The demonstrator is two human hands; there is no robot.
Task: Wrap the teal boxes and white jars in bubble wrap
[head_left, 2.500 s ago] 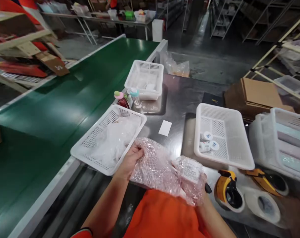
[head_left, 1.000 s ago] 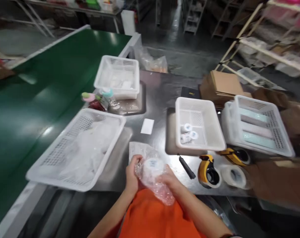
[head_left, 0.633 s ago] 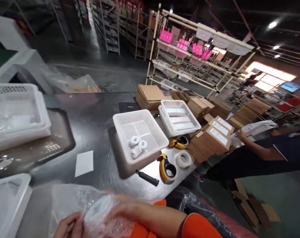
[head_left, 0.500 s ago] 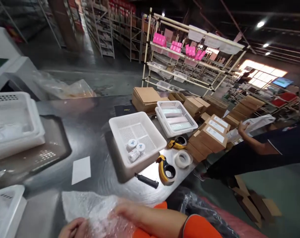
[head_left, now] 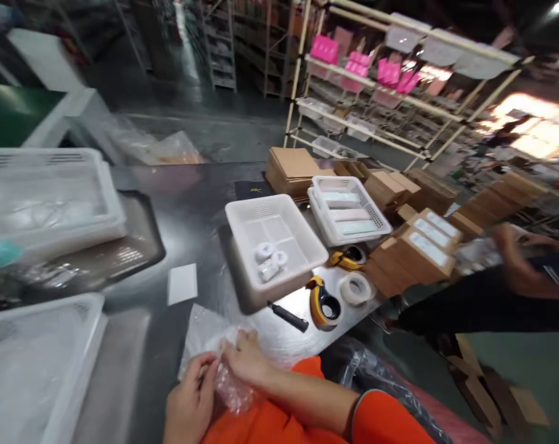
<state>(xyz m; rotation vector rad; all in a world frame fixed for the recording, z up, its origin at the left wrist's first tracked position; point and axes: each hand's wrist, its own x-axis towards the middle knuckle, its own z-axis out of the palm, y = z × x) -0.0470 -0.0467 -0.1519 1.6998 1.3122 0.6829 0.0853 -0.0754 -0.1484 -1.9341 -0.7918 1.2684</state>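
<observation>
Clear plastic wrap [head_left: 205, 330] lies bunched at the table's near edge, between my two hands. My left hand [head_left: 192, 394] pinches it at the left, fingertips pressed together. My right hand [head_left: 248, 361] is closed on the wrap just to the right, its fingers curled over it. Whatever the wrap might contain cannot be made out. Beyond it is a white card [head_left: 182, 284], flat on the metal table [head_left: 187, 228]. A white basket [head_left: 302, 243] with several small white-capped containers [head_left: 270, 259] stands farther off. A black cutter [head_left: 287, 316] lies right of the wrap.
Two yellow tape dispensers [head_left: 323, 302] and a tape roll [head_left: 355, 288] lie near the right edge. Stacked baskets [head_left: 348, 209] and cardboard boxes [head_left: 427, 243] stand behind. White bins [head_left: 48, 197] fill the left side. At the right, a person's arm [head_left: 514, 262] is blurred.
The view has shifted, so the table items appear farther right. My hands have come closer together on the wrap, which is now more bunched. A blurred teal item has appeared at the left edge.
</observation>
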